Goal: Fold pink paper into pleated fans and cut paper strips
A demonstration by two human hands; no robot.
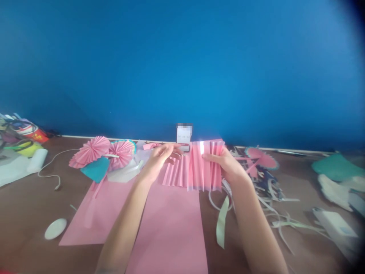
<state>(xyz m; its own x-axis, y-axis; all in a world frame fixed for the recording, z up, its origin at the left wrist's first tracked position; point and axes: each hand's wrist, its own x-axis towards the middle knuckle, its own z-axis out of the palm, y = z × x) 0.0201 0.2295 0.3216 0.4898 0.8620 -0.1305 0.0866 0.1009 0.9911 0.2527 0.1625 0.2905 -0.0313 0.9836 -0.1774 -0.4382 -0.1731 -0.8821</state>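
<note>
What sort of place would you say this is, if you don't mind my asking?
It looks like a paper-craft work table: pleated pink paper, pink paper rosettes and pale paper offcuts lie about.

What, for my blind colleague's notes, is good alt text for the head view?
The left hand and right hand hold up a pleated pink paper above a flat pink paper sheet on a brown table. Pink paper fans lie to the left, before a blue wall.
</note>
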